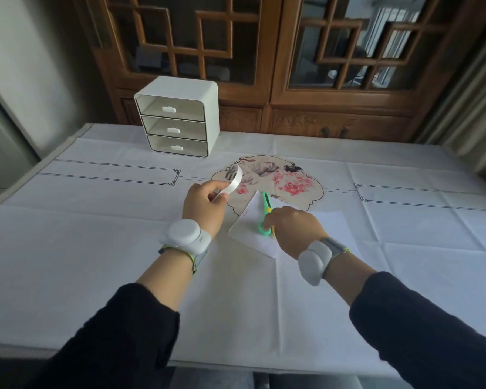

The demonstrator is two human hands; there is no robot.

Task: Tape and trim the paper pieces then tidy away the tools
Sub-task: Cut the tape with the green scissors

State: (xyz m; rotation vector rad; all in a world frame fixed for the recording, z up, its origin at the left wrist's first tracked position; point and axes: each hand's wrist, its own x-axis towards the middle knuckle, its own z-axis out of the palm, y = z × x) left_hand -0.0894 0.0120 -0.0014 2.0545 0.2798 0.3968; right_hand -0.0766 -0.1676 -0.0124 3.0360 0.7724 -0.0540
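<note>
1. Head view, as I watch it from my station: both hands work over a white tablecloth [96, 234] with thin dark line borders.
2. My left hand [204, 206] is raised off the cloth, its thumb and curled fingers pinching the lower part of a white tape roll [235, 179]. The ring stands upright above the hand, over the left edge of the floral mat [281, 175].
3. My right hand [293, 228] is lower and to the right, knuckles up, fingers curled round the green handles of the scissors [266, 203]. The blades point away from me and look closed. I cannot tell whether they rest on the paper or sit just above it.
4. The paper piece [246, 223] lies tilted between the two hands, directly under the scissors, its far corner overlapping the near edge of the mat.
5. A second white sheet [334, 228] lies flat to the right, partly under the right hand.
6. The mat is fan-shaped, painted with red blossoms and grey ink, and lies beyond the paper.
7. A white three-drawer unit [197, 102] stands at the far left of the table, all drawers closed, well apart from the hands.
8. Behind it is a wooden lattice cabinet [275, 66].
9. Each wrist carries a white strapped device, and dark sleeves cover both forearms.
</note>
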